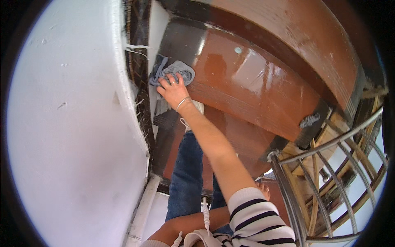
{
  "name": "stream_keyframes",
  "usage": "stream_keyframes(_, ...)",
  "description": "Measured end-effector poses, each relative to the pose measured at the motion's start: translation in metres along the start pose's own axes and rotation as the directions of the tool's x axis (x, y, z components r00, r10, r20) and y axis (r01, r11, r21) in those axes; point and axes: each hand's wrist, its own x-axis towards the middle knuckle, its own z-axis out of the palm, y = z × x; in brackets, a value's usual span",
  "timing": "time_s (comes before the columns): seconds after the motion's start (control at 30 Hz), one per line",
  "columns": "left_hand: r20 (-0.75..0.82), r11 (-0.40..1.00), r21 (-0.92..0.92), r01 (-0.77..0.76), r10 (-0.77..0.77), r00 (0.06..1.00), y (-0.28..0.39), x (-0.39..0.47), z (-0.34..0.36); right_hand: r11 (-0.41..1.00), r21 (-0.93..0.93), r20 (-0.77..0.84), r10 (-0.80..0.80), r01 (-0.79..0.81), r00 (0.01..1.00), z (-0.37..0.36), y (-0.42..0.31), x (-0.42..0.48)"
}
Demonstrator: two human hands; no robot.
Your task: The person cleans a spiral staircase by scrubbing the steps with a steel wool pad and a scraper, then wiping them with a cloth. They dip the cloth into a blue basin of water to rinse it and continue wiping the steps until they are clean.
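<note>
My right hand [173,89], with a ring and a bracelet, rests with bent fingers on a bunched grey cloth [182,69]. The cloth lies at the wall end of a wet, glossy red-brown stair tread [247,83] with dark end bands. Beyond my right upper arm, part of my left hand [264,190] shows near the railing side; the arm hides most of it, and what it holds or touches cannot be told. A white shoe [198,106] stands on the step below the cloth, partly behind my right wrist.
A white wall [71,123] with a rough edge runs along the left. At the right stands a curved metal railing [331,143] with timber pieces [313,185] beyond it. A higher step [308,37] rises above. A dark grey speckled patch [309,120] marks the tread's right end.
</note>
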Motion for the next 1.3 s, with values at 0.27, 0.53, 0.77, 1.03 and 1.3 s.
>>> stream_keyframes(0.27, 0.148, 0.976, 0.219, -0.003, -0.030, 0.989, 0.010, 0.029, 0.013, 0.966, 0.057, -0.069, 0.257, -0.253, 0.964, -0.100, 0.142, -0.261)
stream_keyframes(0.53, -0.044, 0.921, 0.390, 0.027, -0.010, 0.999, 0.005, 0.028, 0.008, 0.417, 0.126, -0.480, 0.820, -0.900, 0.313, -0.105, 0.222, -0.304)
stream_keyframes(0.77, -0.169, 0.974, 0.224, 0.042, -0.004, 0.986, 0.003, 0.021, -0.006, 0.762, -0.016, -0.472, 0.565, -0.647, 0.677, -0.090, 0.169, -0.066)
stream_keyframes(1.03, -0.040, 0.979, 0.202, 0.036, -0.029, 0.999, 0.001, 0.015, -0.012, 0.999, 0.051, -0.069, 0.019, -0.016, 0.997, -0.052, 0.077, 0.078)
stream_keyframes(1.3, 0.001, 0.966, 0.249, 0.073, -0.076, 0.997, -0.003, 0.030, -0.013, 0.975, -0.047, -0.388, 0.183, -0.218, 0.903, -0.123, 0.233, -0.120)
